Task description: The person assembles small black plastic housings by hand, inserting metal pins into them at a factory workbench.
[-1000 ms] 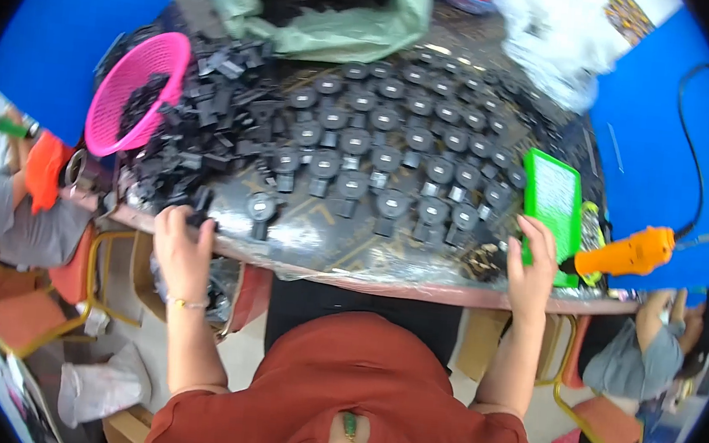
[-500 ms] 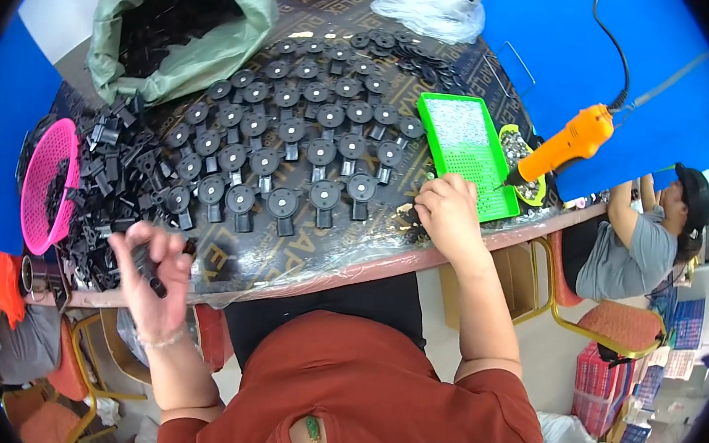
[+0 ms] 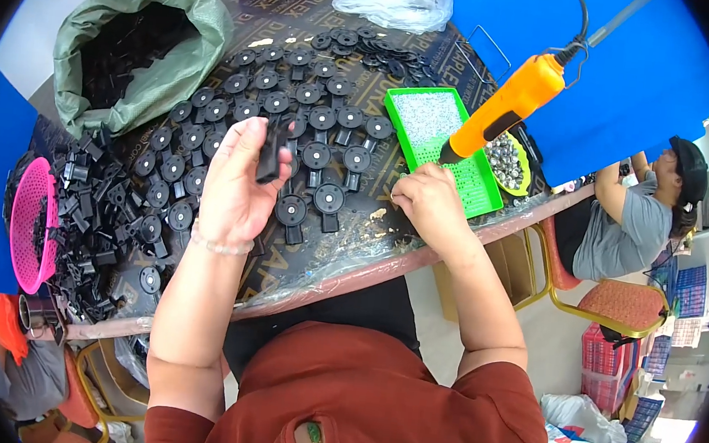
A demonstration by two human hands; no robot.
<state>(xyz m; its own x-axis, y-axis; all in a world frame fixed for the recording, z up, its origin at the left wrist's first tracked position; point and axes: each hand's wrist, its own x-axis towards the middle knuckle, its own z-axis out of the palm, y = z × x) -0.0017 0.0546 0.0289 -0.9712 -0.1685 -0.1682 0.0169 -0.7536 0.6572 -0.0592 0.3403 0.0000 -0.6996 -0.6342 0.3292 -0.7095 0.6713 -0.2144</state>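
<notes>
My left hand (image 3: 238,188) is raised above the table, its fingers closed around a black plastic part (image 3: 273,152). Under and around it are rows of black round-headed pieces with short stems (image 3: 330,197). My right hand (image 3: 434,203) is by the near left corner of a green perforated tray (image 3: 469,181), fingertips pinched together. Whatever those fingers hold, if anything, is too small to make out. Small shiny pieces (image 3: 427,116) cover the far part of the tray. An orange electric screwdriver (image 3: 513,96) hangs on its cord, with its lower end over the tray.
A green sack (image 3: 208,19) of black parts stands at the back left. Loose black parts (image 3: 89,215) heap beside a pink basket (image 3: 27,227). Black discs (image 3: 386,55) lie at the back, and a yellow-green dish (image 3: 519,185) of metal pieces is right of the tray. A co-worker (image 3: 625,216) sits at right.
My left hand has moved right and away from me with the black part, from the loose heap to over the rows. My right hand has shifted slightly left. The whole view has shifted too.
</notes>
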